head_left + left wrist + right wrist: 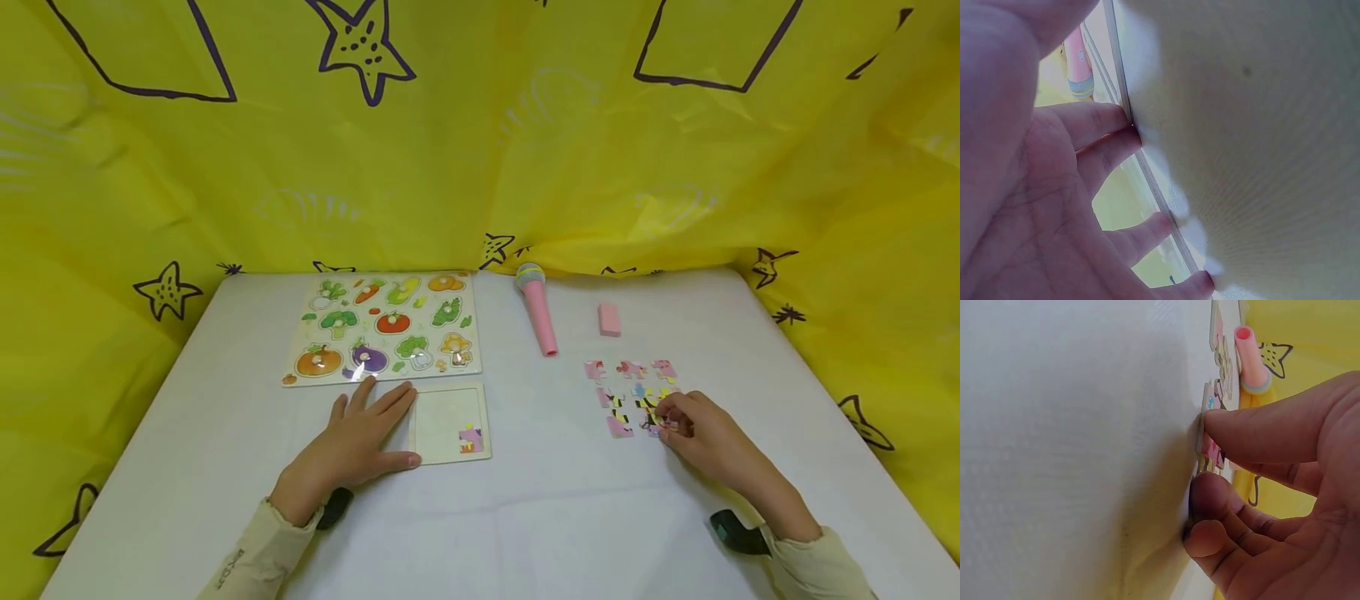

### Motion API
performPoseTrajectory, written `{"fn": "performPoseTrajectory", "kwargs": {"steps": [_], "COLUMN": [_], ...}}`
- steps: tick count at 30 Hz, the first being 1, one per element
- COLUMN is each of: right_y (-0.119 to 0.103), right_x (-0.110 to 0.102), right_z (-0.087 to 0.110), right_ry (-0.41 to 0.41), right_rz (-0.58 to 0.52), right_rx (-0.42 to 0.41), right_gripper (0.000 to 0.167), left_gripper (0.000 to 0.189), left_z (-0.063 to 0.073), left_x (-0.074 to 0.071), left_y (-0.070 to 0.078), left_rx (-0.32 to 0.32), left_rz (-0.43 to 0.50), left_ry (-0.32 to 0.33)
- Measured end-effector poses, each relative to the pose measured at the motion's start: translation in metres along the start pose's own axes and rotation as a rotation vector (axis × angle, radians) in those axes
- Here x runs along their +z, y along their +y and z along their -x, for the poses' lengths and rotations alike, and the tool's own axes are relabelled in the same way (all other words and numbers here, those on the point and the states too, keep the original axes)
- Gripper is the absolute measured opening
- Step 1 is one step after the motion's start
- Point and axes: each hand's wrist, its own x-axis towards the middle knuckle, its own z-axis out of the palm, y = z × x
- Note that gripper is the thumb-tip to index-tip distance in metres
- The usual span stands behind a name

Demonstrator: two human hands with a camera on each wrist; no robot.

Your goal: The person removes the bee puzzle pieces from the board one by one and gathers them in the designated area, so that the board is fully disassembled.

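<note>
My left hand (351, 440) lies with fingers spread beside a small square puzzle tray (417, 388), thumb and fingertips at its left edge. One pink puzzle piece (471, 438) sits in the tray's lower right corner. On the right, my right hand (697, 429) is bent over several loose puzzle pieces (619, 425) laid in rows on the white table. Its thumb and curled fingers close around a pink puzzle piece (1211, 440) at the group's lower right, the thumb against it in the right wrist view. The fingers partly hide that piece.
Behind the tray lies a vegetable peg board (382, 327). A pink toy microphone (539, 312) and a pink block (609, 319) lie toward the back, beyond the loose pieces. Yellow patterned cloth (480, 150) walls the table's back and sides.
</note>
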Motion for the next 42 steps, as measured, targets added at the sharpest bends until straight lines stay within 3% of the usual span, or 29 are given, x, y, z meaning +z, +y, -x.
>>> {"fn": "performPoseTrajectory", "kwargs": {"steps": [12, 19, 32, 38, 42], "right_y": [-0.007, -0.02, -0.057, -0.074, -0.088], "right_x": [-0.006, -0.004, 0.027, 0.041, 0.048], "right_z": [-0.004, -0.009, -0.028, -0.035, -0.041], "right_ry": [-0.107, -0.059, 0.015, -0.002, -0.062], "right_rz": [-0.004, -0.064, -0.168, -0.245, -0.344], "right_rx": [0.035, -0.013, -0.145, -0.177, -0.176], "right_gripper": [0.011, 0.006, 0.006, 0.01, 0.011], "left_gripper": [0.095, 0.094, 0.093, 0.092, 0.091], "left_z": [0.003, 0.002, 0.002, 0.001, 0.002], "left_x": [-0.001, -0.003, -0.004, -0.003, -0.002], "left_y": [0.002, 0.002, 0.005, 0.003, 0.003], "left_rx": [-0.01, 0.001, 0.0, 0.004, 0.006], "left_rz": [0.008, -0.013, 0.001, -0.007, -0.011], "left_ry": [-0.012, -0.006, -0.018, -0.011, -0.003]}}
